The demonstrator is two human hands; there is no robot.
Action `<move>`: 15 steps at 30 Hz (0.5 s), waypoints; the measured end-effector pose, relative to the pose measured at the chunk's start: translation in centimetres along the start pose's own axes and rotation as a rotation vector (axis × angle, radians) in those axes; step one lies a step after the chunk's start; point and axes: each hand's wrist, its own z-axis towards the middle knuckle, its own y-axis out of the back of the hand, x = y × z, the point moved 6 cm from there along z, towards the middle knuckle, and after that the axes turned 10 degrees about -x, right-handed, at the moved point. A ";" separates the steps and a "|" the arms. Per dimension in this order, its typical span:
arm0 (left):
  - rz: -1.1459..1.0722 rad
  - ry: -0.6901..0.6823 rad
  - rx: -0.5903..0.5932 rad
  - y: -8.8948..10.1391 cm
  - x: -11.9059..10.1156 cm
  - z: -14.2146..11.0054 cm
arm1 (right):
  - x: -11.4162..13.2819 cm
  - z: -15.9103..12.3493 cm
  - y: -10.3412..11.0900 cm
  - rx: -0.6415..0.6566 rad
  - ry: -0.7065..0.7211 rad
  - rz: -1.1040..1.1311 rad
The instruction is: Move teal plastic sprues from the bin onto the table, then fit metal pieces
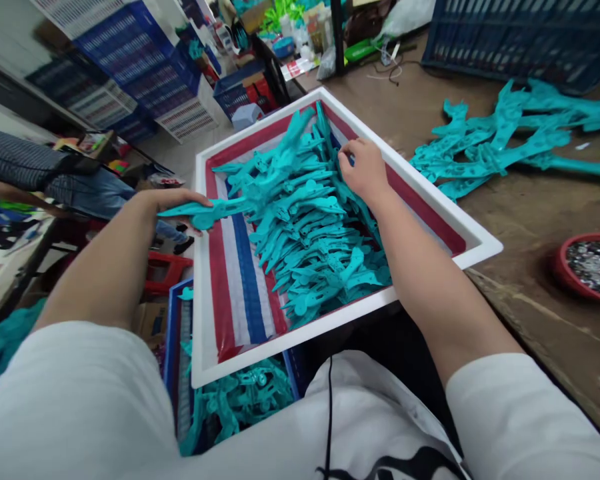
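Note:
My left hand (167, 212) grips a long teal plastic moulded piece (196, 215) by its end, at the left rim of a white tray (203, 220). The tray has a red, white and blue striped lining (240, 293) and holds a dense heap of similar teal pieces (310, 213), lying overlapped. My right hand (365, 172) rests on the far side of that heap, its fingers curled among the pieces. Whether those fingers hold a piece is hidden.
A wooden tabletop (525, 200) to the right carries a bunch of joined teal parts (495, 143) and a red bowl of metal bits (593, 267). A blue crate of teal parts (235, 400) sits below the tray. Another person (55, 173) stands at the left, beyond stacked blue crates (135, 67).

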 end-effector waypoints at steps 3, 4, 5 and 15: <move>-0.335 -0.026 0.137 -4.5 -0.3 -2.9 | 1.3 -1.3 -1.8 0.142 -0.010 0.069; -0.447 -0.091 0.153 -6.6 -1.2 -3.5 | 2.1 -2.1 -2.7 0.237 -0.026 0.113; -0.556 -0.171 0.175 -8.9 -2.3 -4.0 | 3.0 -3.2 -3.7 0.347 -0.050 0.173; -0.978 -0.694 -0.152 -21.8 -11.5 -4.3 | 9.5 -10.4 -8.9 0.536 -0.129 0.481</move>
